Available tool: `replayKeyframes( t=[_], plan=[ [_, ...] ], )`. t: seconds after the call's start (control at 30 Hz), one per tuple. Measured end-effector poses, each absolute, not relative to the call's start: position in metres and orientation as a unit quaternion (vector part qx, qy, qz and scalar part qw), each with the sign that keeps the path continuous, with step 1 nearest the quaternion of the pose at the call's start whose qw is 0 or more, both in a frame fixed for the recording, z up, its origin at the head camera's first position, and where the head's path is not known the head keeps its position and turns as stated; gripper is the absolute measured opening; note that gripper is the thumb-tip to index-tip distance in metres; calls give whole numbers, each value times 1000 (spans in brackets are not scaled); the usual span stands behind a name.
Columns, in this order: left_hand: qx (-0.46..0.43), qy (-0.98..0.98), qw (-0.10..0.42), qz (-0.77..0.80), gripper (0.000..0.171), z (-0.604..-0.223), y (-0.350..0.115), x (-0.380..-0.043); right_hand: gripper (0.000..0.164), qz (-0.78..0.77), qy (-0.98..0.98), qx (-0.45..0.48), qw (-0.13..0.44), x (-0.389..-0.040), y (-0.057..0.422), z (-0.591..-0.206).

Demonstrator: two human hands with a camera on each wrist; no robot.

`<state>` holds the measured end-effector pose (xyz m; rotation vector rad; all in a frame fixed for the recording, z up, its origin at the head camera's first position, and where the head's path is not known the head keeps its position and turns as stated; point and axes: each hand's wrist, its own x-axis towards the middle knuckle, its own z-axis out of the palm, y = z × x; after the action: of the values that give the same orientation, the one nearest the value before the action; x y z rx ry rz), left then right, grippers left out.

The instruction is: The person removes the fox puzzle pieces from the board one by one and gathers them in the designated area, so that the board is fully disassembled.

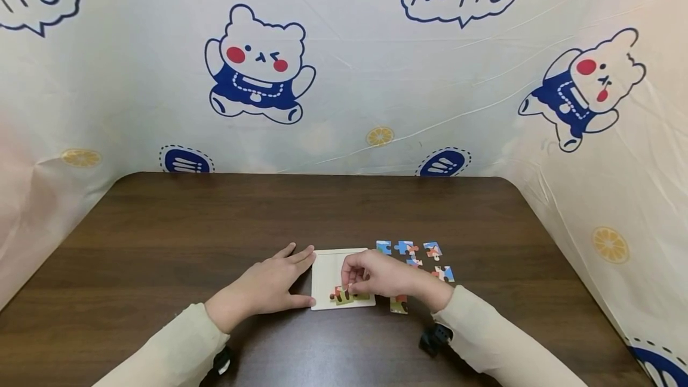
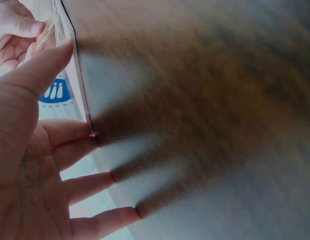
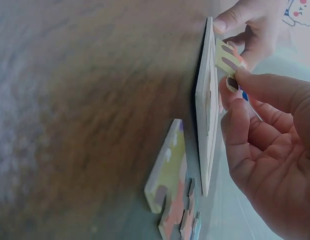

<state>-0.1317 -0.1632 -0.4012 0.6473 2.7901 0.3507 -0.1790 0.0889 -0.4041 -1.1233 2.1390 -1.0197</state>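
A shallow white puzzle tray (image 1: 325,273) lies on the table between the two hands. My left hand (image 1: 271,285) rests at its left side with fingers spread; the thumb and a fingertip touch the edge. Over the tray's lower part, my right hand (image 1: 384,273) pinches a yellow-green and red jigsaw piece (image 3: 227,60) between thumb and fingers, tilted up off the tray in the right wrist view. Whether another piece lies under the right hand, I cannot tell. Just right of the tray is a loose green and red piece (image 1: 399,304).
Several loose jigsaw pieces, among them a blue one (image 1: 383,247) and a red and blue one (image 1: 432,249), lie right of the tray, some partly hidden by the right forearm. The brown table (image 1: 215,214) meets a printed cloth (image 1: 344,76) behind.
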Motion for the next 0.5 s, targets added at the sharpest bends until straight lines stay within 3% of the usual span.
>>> replayKeyframes(
  t=[0.5],
  plan=[
    [228, 959, 124, 119, 84, -401, -163, -131, 4, -365, 806, -401, 236, -182, 111, -409]
  ],
)
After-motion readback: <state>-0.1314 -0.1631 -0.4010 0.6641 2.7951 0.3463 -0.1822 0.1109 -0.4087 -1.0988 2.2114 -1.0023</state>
